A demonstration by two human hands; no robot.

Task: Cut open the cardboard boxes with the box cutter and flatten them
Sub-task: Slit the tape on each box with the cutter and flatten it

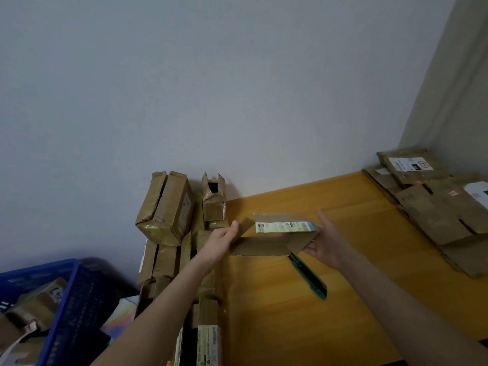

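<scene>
**Item:** opened box (266, 245), held just above the table (290, 326) at mid-scene, between your two hands.

**Appearance:** Small, brown, worn cardboard. The panels are splayed but not yet flat. A pale printed label (285, 227) runs along the upper far panel under clear tape. A short flap sticks up at the left end. The inner face of the near panel shows a fold crease.

**Hands:** Your left hand (224, 237) pinches the left flap between thumb and fingers. Your right hand (327, 241) is unclenched and supports the right end from below, fingers fairly straight and thumb raised clear.

**Tool:** box cutter (310, 277), green and black, lying on the table just near of the box with its tip under the box's edge. Neither hand holds it.

**Step in hand (judged):** flattening.
- Draw the two ends apart so the side walls collapse along their creases, then press the sheet down on bare table.
- Set it down clear of the cutter, since the tip lies right beneath it.
- If a taped seam resists, cut it rather than tear it.

**Also present:**
- stack of taped boxes (169, 207), at the left against the wall
- flattened boxes (433, 207), piled at the far right
- blue crate (68, 299), near left, holding more cardboard
</scene>
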